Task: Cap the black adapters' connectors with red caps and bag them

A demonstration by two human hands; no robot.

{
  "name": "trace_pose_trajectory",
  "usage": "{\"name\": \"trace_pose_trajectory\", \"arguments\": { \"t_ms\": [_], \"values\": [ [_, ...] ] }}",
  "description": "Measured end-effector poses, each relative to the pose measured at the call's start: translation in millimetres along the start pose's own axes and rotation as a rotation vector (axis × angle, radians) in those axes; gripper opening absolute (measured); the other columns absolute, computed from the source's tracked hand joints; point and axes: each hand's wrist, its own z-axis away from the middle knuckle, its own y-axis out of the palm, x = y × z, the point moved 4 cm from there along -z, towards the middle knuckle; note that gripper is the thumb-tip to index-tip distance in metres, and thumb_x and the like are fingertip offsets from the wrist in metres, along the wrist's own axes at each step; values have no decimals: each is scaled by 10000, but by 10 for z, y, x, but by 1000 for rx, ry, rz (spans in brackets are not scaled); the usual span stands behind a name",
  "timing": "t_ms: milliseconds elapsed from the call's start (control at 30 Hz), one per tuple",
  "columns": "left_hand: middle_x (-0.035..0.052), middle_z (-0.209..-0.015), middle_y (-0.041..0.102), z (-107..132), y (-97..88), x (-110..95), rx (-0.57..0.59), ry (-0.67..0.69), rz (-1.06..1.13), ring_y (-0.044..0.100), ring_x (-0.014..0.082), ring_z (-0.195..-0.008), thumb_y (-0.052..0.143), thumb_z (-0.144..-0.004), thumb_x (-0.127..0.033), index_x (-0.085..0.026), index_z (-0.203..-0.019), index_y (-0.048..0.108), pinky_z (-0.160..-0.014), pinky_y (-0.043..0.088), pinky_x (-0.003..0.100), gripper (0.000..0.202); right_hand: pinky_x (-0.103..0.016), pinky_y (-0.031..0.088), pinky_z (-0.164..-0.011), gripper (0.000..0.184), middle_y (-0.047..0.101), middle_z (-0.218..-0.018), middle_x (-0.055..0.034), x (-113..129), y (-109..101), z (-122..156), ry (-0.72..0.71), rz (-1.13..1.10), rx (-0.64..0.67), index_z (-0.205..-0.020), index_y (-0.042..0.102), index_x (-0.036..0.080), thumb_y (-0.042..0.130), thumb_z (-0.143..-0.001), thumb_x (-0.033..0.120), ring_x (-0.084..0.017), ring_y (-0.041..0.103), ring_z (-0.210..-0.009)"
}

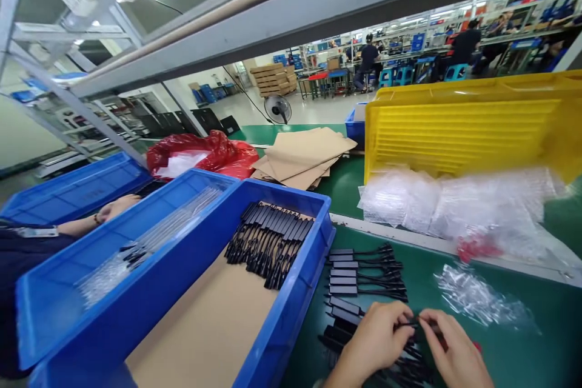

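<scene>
My left hand (375, 339) and my right hand (450, 348) meet at the bottom of the view over the green mat (500, 351). Both pinch the thin black cord of a small black adapter cable (411, 324) between their fingertips. Under and beside my hands lie several more black adapter cables (364, 276), laid in a row with their flat plugs to the left. The blue bin (291, 315) at my left holds a neat bundle of the same black cables (270, 242) on a cardboard liner.
A second blue bin (50, 309) with clear-bagged parts sits further left, where a co-worker's hand (116, 207) rests. Clear plastic bags (454, 200) lie heaped before a yellow crate (473, 127). One loose bag (477, 300) lies right of my hands. Cardboard sheets (304, 154) and a red bag (204, 154) sit behind.
</scene>
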Motion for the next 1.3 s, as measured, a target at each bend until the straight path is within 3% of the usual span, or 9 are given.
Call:
{"name": "trace_pose_trajectory", "arguments": {
  "t_ms": [100, 300, 567, 733, 867, 1033, 1167, 1300],
  "values": [
    [33, -1003, 724, 18, -26, -20, 20, -2, 81, 640, 194, -924, 592, -820, -208, -243, -1113, 655, -876, 449, 298, 302, -244, 551, -559, 212, 655, -764, -12, 96, -2, -28, -52, 14, -28, -911, 553, 281, 407, -975, 421, -174, 666, -669],
    [29, -933, 720, 14, -68, -81, 73, 7, 68, 629, 189, -877, 550, -828, -188, -219, -985, 695, -845, 434, 280, 216, -202, 542, -535, 247, 652, -743, -5, 219, -27, -90, -114, 54, -45, -907, 540, 263, 371, -998, 418, -148, 669, -657],
    [38, -949, 731, 17, -55, -29, 0, -29, 104, 628, 192, -880, 553, -793, -176, -218, -1017, 713, -843, 456, 281, 279, -245, 530, -589, 240, 629, -778, -40, 179, 2, -15, -175, 109, -40, -946, 520, 229, 342, -1011, 376, -174, 656, -707],
    [34, -873, 722, 9, -15, -4, -71, -33, 104, 633, 182, -829, 546, -784, -159, -206, -946, 704, -774, 472, 268, 230, -285, 514, -611, 191, 610, -802, -58, 175, 63, 29, -192, 90, -5, -959, 517, 222, 367, -999, 333, -199, 632, -734],
    [21, -787, 688, -29, 7, 8, -124, -7, 50, 622, 170, -751, 526, -761, -99, -196, -829, 656, -696, 461, 256, 176, -293, 510, -624, 146, 592, -813, -53, 280, 83, 30, -145, 24, 4, -947, 511, 224, 374, -988, 256, -196, 607, -737],
    [25, -784, 628, -43, 22, -21, -51, 54, 53, 586, 180, -753, 455, -777, -80, -196, -808, 576, -710, 451, 289, 171, -324, 525, -683, 120, 595, -841, -53, 348, 35, -16, -26, -15, 79, -960, 504, 219, 392, -962, 176, -204, 591, -789],
    [43, -896, 623, -33, -47, -43, -4, 136, -7, 593, 212, -883, 473, -810, -137, -207, -899, 578, -812, 470, 348, 155, -378, 528, -786, 171, 621, -951, -86, 142, -133, -84, 87, 98, 76, -1035, 523, 199, 395, -942, 135, -235, 586, -917],
    [79, -1028, 630, -87, -191, -64, -153, 222, -221, 590, 245, -1001, 440, -896, -241, -201, -1063, 576, -867, 490, 399, 219, -442, 503, -854, 221, 599, -1043, -128, -115, -284, -80, 178, 259, 89, -1096, 556, 170, 428, -921, 130, -275, 547, -986]
  ]
}}
